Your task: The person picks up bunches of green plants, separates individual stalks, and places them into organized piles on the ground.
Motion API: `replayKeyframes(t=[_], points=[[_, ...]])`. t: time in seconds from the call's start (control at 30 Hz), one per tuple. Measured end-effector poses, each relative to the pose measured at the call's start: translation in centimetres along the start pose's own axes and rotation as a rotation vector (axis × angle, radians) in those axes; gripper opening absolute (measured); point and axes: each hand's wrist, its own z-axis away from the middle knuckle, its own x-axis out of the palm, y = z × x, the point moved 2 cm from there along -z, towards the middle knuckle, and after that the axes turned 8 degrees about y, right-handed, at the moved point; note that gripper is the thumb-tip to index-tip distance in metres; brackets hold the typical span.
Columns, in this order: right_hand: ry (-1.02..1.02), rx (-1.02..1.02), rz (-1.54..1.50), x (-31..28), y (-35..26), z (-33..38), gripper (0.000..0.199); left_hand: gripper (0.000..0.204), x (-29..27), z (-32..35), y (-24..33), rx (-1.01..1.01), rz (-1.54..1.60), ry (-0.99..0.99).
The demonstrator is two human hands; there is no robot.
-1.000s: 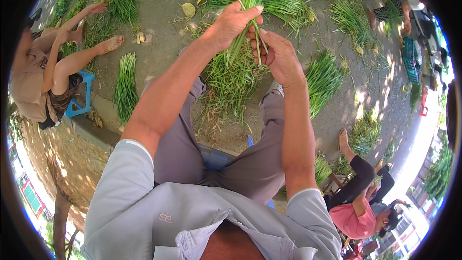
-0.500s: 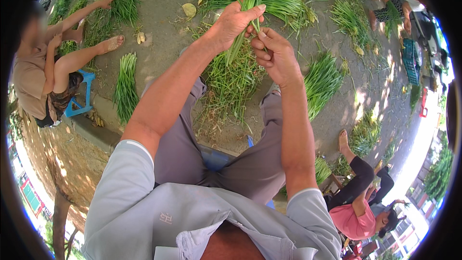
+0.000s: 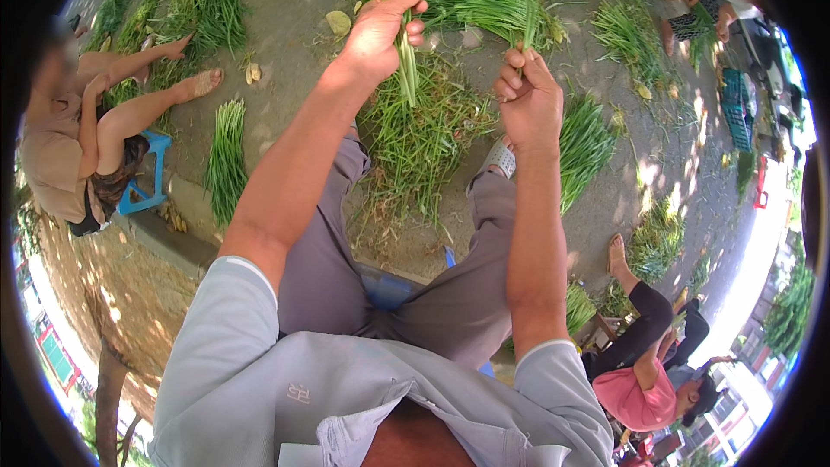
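1. Left hand is closed around a bunch of green stalks that hangs below its fist.
2. Right hand, apart from the left, pinches a thin green blade between its fingertips.
3. Below both hands lies a heap of loose greens on the dirt ground.
4. Beyond the right hand lies another bundle.

Bare ground open left — leaf litter below.

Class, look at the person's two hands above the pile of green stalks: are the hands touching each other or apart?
Apart. The head view shows the left hand gripping a bunch of green stalks, and bare ground and greens show between it and the right hand.
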Motion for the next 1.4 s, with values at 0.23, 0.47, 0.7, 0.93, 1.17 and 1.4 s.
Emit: replayKeyframes(t=[0.23, 0.47, 0.7, 0.93, 1.17, 1.4], points=[[-0.002, -0.084, 0.0, 0.0, -0.4, -0.1, 0.019, 0.022, -0.4, 0.0, 0.4, 0.005, -0.021, 0.008], [-0.009, -0.073, 0.13, 1.3, 0.2, 0.3, 0.018, 0.022, 0.8, 0.5, -0.5, -0.052, 0.018, -0.105], [-0.028, -0.078, 0.152, 1.6, 0.2, 0.3, 0.01, 0.023, 1.0, 0.5, -1.0, -0.081, 0.013, -0.162], [0.013, -0.034, 0.271, 2.0, 0.3, 0.7, 0.013, 0.022, 1.1, 0.4, -1.3, -0.101, 0.091, -0.15], [0.067, -0.003, 0.626, 2.6, 1.6, 1.2, 0.02, 0.025, 0.8, 0.0, -1.6, -0.105, 0.142, -0.161], [0.016, -0.047, 0.757, 3.8, 3.0, 1.8, 0.022, 0.024, 0.9, -0.1, -2.1, -0.108, 0.107, -0.146]])
